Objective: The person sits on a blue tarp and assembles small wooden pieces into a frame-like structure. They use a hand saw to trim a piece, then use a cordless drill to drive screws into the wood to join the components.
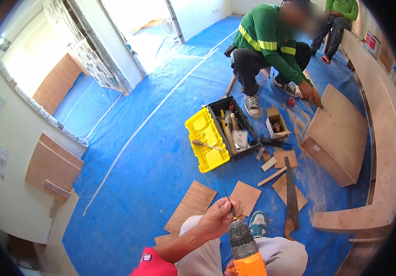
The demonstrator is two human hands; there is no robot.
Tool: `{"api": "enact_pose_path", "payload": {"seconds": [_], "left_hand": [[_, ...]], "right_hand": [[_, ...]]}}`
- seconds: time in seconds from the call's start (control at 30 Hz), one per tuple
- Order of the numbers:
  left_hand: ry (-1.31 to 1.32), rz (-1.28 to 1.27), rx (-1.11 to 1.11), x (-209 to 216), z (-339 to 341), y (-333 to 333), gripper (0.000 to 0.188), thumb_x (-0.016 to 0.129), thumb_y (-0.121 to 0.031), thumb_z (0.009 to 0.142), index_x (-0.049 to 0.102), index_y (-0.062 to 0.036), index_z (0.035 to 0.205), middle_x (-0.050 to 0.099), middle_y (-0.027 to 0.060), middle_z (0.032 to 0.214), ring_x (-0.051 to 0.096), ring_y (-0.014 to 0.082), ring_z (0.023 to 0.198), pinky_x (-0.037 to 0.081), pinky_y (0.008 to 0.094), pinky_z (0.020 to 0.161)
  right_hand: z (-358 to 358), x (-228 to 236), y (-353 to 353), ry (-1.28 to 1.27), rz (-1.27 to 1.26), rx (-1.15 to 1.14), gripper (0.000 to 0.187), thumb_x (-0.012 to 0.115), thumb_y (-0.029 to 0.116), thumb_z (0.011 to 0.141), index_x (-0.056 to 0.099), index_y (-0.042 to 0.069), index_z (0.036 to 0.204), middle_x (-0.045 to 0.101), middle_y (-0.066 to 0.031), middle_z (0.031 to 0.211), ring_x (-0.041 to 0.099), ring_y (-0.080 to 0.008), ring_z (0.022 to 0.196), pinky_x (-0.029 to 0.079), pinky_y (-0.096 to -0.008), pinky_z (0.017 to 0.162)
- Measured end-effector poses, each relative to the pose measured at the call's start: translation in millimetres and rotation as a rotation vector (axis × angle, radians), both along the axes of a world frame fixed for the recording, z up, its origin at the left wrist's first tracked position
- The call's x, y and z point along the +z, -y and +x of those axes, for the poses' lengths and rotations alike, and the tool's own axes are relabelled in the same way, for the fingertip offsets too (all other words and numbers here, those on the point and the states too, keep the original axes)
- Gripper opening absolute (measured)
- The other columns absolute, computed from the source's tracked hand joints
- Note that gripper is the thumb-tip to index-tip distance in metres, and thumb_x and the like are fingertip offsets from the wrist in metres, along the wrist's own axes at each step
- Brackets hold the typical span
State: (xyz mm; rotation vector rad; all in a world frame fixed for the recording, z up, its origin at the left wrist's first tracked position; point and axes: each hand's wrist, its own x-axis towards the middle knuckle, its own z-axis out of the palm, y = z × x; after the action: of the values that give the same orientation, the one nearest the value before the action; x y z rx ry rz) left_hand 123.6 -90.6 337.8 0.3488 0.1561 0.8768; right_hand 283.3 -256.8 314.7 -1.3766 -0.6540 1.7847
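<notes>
On the far left, plywood panels (53,168) lean against the wall beside a blue floor sheet (129,184) with a white line running across it. Nearer the person, a rectangular plywood board (191,204) lies on the sheet, its lower end reaching the knee. Above it, the open yellow lid (206,158) of a black toolbox (247,154) carries a screwdriver (206,145); the toolbox, full of hand tools, blocks the floor straight ahead.

The left hand (220,212) pinches a thin, dark drill bit (226,192) between thumb and fingers, closed with no visible gap, just at the nose of an orange-and-black cordless drill (246,250). The drill is between the knees, pointing away from the person. The right hand (229,267) curls around it at the lower edge, mostly hidden.

Beyond the drill lie a squarish plywood piece (245,197), a small open carton (276,129) and wooden offcuts (269,164). A handsaw (291,195) lies across an offcut, its handle near the right knee. A co-worker in green (262,37) squats behind, one hand at a large wooden box (340,133). A curved wooden frame (382,152) closes off the right side.
</notes>
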Motion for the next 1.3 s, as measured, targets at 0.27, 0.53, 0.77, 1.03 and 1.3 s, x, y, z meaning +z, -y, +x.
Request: {"api": "enact_pose_path", "payload": {"seconds": [0.27,0.53,0.77,1.03,1.3], "left_hand": [[-0.210,-0.231,0.055,-12.4,26.3,10.0,0.024,0.060,-0.034,0.106,0.064,-0.0124,0.117,0.047,-0.0047,0.072,0.044,0.0104,0.067,0.042,0.0317,0.070],[-0.190,-0.207,0.076,-8.1,20.7,7.6,0.039,0.052,-0.039,0.109,0.066,-0.0061,0.124,0.045,-0.0026,0.065,0.043,0.0119,0.064,0.042,0.0320,0.068],[-0.246,-0.222,0.021,-15.4,7.3,1.3,0.074,0.029,-0.058,0.109,0.061,0.0014,0.139,0.056,0.0045,0.067,0.051,0.0154,0.061,0.048,0.0325,0.076],[-1.547,0.208,0.095,-193.6,-82.3,-91.0,0.080,0.077,-0.047,0.092,0.048,-0.0037,0.152,0.063,0.0283,0.134,0.062,0.0362,0.125,0.048,0.0475,0.108],[-2.462,0.275,-0.201,-387.7,-126.0,-8.8,0.150,0.096,-0.061,0.056,0.008,-0.0114,0.168,0.006,0.0388,0.167,0.000,0.0498,0.158,0.017,0.0665,0.123]], "right_hand": [[13.0,36.7,14.2,0.199,0.097,0.002,0.031,0.084,0.012,0.082,0.068,0.006,0.109,0.070,-0.0042,0.095,0.067,-0.0186,0.085,0.056,-0.0325,0.076],[12.4,23.3,15.4,0.315,0.099,0.038,0.035,0.080,0.011,0.083,0.066,0.004,0.114,0.070,-0.0085,0.101,0.067,-0.0188,0.086,0.056,-0.0320,0.075],[10.3,48.0,-1.8,0.236,0.090,0.073,0.027,0.073,0.002,0.088,0.065,0.008,0.113,0.065,-0.0028,0.100,0.062,-0.0116,0.081,0.052,-0.0238,0.071],[18.7,62.9,-6.4,0.509,0.271,0.236,0.044,0.060,-0.007,0.091,0.046,0.007,0.131,0.056,-0.0069,0.107,0.058,-0.0177,0.098,0.047,-0.0393,0.096],[39.4,62.1,-16.7,0.552,0.382,0.271,0.053,0.064,-0.003,0.089,0.040,0.004,0.135,0.059,-0.0110,0.106,0.063,-0.0208,0.095,0.046,-0.0453,0.099]]}}
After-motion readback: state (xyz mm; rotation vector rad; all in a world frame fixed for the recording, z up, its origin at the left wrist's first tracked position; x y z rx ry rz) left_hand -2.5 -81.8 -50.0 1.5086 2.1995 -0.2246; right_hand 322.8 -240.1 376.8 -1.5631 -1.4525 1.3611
